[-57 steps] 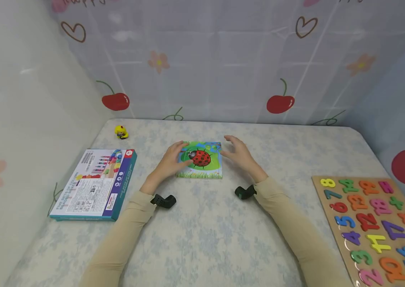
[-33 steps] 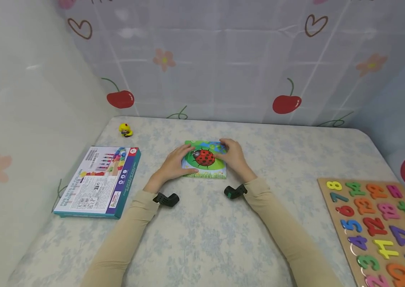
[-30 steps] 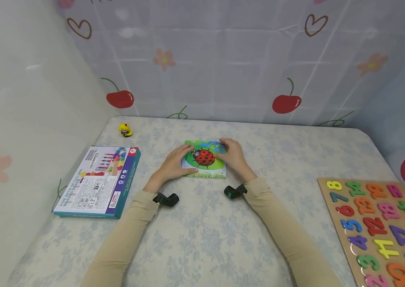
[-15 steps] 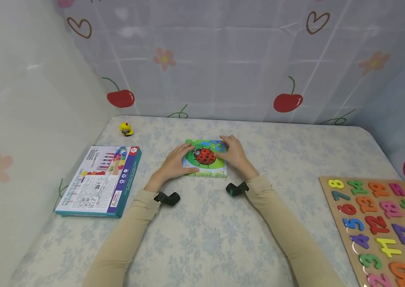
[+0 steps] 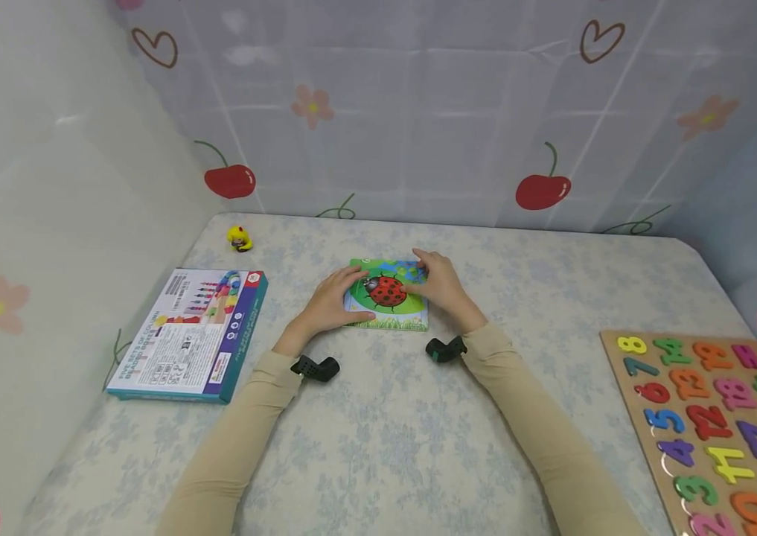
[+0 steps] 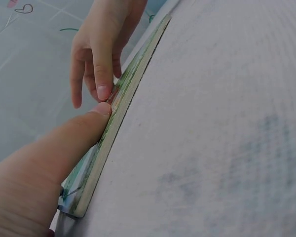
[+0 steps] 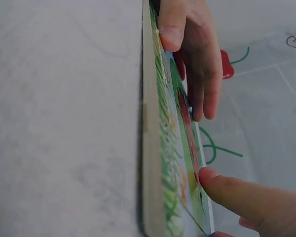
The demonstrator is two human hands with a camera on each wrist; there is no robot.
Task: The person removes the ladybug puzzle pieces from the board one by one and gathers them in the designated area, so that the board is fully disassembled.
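A person in beige sleeves (image 5: 217, 469) has both hands at a square ladybug board (image 5: 386, 292), lying flat on a flower-print table (image 5: 378, 432), about midway between its sides and nearer the far edge. The left hand (image 5: 326, 304) is spread at the board's left side, thumb resting beside its near edge; the right hand (image 5: 444, 285) is loosely spread, thumb on the picture, fingers at the far right corner. A box (image 5: 177, 342) lies by the table's left edge, a yellow toy (image 5: 239, 238) near its far left corner, a number board (image 5: 663, 368) along its right edge.
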